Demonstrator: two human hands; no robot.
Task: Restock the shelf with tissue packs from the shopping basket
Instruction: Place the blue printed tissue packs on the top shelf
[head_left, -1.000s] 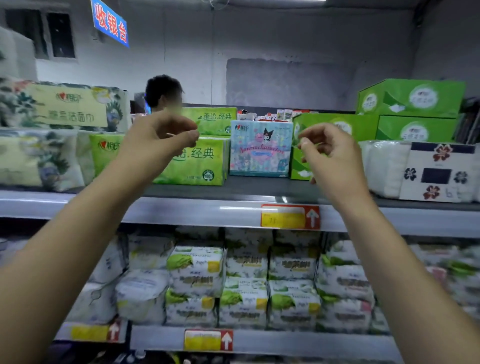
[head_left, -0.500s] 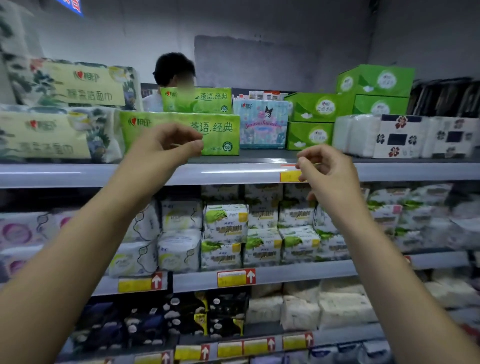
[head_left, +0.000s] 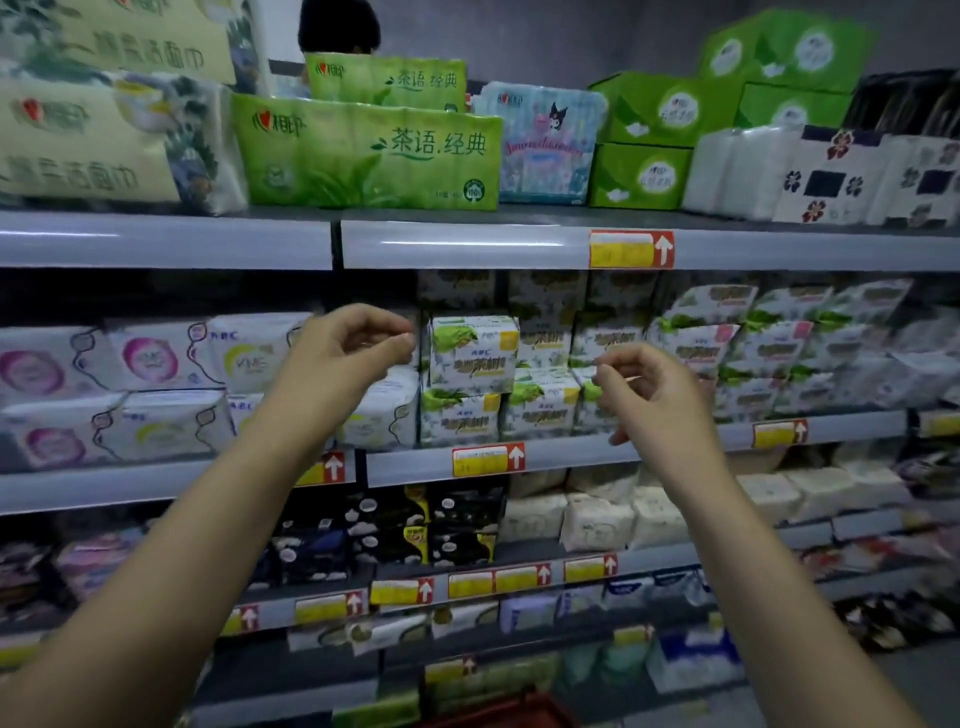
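Tissue packs are seen stacked along the top shelf (head_left: 467, 244): a long green pack (head_left: 369, 153) stands at the front edge, a second green pack (head_left: 387, 83) is set behind and above it, and a pale blue cartoon pack (head_left: 543, 143) is placed just to its right, a little further back from the edge. Green boxes (head_left: 644, 140) are stacked beside that, and white packs with flower labels (head_left: 810, 174) are lined up at the right end. Large cream packs (head_left: 104, 140) are piled at the left end, touching the long green pack.

Both hands are held in front of the second shelf, below the top shelf's edge, and nothing is gripped in either. The left hand (head_left: 345, 358) is loosely curled, thumb and fingertips nearly pinched together, with only air between them. The right hand (head_left: 654, 395) is likewise half curled and empty, its fingers bent inward. A clear gap is left between the two hands, through which small green and white packets (head_left: 472, 353) can be seen on the second shelf.

Open room on the top shelf is limited: a narrow strip of bare board is visible in front of the cartoon pack and the green boxes. A red and yellow price tag (head_left: 631, 249) is fixed on the shelf's front lip.

The red rim of the shopping basket (head_left: 498, 709) is just visible at the bottom edge, between the forearms; its contents cannot be made out
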